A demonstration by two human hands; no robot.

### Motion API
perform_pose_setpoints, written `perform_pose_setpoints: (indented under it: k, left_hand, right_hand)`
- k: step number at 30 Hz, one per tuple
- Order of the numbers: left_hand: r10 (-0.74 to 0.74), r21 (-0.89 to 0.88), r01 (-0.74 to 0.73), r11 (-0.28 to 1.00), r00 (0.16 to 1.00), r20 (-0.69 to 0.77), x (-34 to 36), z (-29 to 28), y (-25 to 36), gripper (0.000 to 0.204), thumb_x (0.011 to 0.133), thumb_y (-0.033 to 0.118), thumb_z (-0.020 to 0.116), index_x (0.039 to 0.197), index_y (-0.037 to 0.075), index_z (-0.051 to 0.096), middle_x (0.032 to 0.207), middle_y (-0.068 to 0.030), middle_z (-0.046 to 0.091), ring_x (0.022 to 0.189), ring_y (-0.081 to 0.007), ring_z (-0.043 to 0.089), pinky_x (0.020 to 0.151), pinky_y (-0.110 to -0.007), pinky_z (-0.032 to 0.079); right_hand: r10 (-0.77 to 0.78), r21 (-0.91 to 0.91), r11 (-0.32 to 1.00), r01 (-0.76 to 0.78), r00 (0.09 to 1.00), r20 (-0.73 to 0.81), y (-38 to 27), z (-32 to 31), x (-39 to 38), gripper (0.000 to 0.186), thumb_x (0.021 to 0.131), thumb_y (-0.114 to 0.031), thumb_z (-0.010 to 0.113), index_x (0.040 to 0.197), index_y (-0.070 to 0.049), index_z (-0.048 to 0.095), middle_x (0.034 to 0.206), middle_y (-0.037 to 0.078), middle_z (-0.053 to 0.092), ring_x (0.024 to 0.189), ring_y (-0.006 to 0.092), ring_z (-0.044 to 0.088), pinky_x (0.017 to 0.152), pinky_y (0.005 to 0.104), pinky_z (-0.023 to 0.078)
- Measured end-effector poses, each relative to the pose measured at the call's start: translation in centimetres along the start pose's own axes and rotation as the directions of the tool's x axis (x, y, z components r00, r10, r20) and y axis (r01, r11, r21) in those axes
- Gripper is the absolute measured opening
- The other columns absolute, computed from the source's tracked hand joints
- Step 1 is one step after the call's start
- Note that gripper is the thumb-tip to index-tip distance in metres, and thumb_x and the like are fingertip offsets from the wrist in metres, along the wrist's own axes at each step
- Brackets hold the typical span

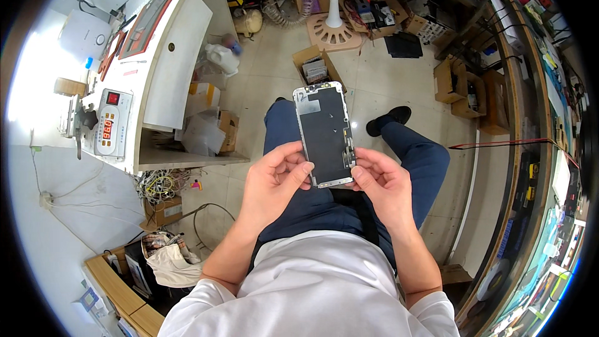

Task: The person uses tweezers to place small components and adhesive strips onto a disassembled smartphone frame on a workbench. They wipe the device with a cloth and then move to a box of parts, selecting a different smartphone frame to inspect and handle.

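Note:
Over my lap I hold a phone screen assembly (326,126), its dark back turned up, with a silvery frame, a pale sticker near the top and a thin flex strip along the right side. My left hand (279,178) grips its lower left edge, thumb on top and fingers curled beneath. At the lower right edge, my right hand (382,185) pinches it between thumb and fingers. The underside of the assembly is hidden, as are some fingertips behind it.
A white workbench (134,106) on the left bears a control box with a red display (111,123). Ahead on the floor are a cardboard box (314,65) and a round stand base (334,31). Cluttered shelving (530,100) runs along the right.

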State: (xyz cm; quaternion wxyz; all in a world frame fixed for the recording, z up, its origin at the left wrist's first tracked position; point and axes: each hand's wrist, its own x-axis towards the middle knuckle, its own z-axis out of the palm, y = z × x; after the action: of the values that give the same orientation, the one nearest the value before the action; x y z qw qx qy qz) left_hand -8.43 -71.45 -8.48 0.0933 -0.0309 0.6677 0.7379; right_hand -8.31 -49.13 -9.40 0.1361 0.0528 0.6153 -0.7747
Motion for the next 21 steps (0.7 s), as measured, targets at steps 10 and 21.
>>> perform_pose_setpoints:
  k: [10, 21]
  left_hand:
    - [0.086, 0.142, -0.075, 0.987, 0.994, -0.072, 0.1, 0.7, 0.0, 0.036, 0.092, -0.004, 0.073, 0.128, -0.003, 0.066, 0.098, -0.0072, 0.068, 0.086, -0.0120, 0.068, 0.074, -0.025, 0.058]
    - [0.255, 0.512, -0.215, 0.831, 0.967, -0.007, -0.2, 1.0, 0.1, 0.042, 0.090, -0.008, 0.071, 0.131, -0.001, 0.066, 0.095, -0.0095, 0.065, 0.084, -0.0147, 0.069, 0.071, -0.026, 0.060]
  right_hand:
    - [-0.082, -0.032, 0.996, 0.081, 0.996, -0.047, 0.4, 0.5, -0.3, 0.031, 0.099, 0.004, 0.066, 0.129, 0.004, 0.065, 0.110, 0.008, 0.074, 0.095, 0.0123, 0.071, 0.084, 0.0274, 0.061]
    - [-0.141, -0.181, 0.976, 0.117, 0.982, -0.129, 1.1, 0.0, 0.2, 0.028, 0.102, -0.006, 0.066, 0.128, 0.003, 0.065, 0.106, 0.007, 0.073, 0.090, 0.0092, 0.068, 0.079, 0.0248, 0.057]
